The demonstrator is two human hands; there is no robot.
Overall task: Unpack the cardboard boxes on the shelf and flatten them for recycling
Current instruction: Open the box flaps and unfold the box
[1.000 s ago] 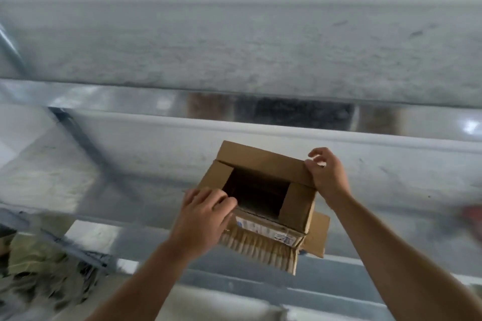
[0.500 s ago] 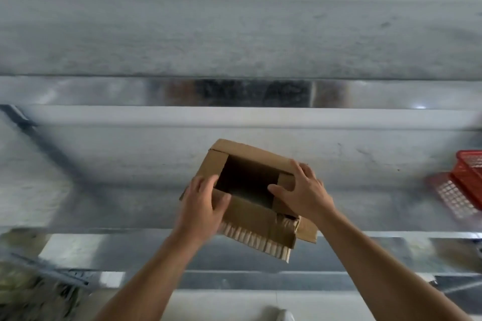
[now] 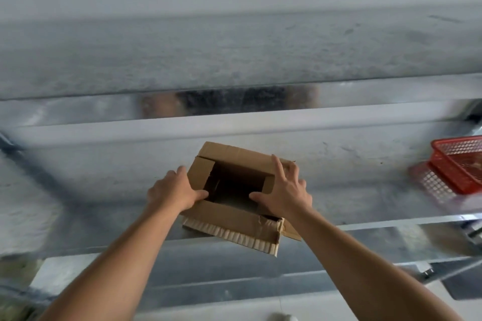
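Open shelf [image 3: 104, 190] surface lies left of the cardboard box [image 3: 229, 219]. To its right, a red basket [image 3: 459, 164] blocks the far end.

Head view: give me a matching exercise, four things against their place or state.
1. box
2. basket
3. left hand
4. right hand

A. red, far right on the shelf
B. on the box's left side
C. brown, top open
D. fingers spread on the box's right flap

Pairs: 1-C, 2-A, 3-B, 4-D
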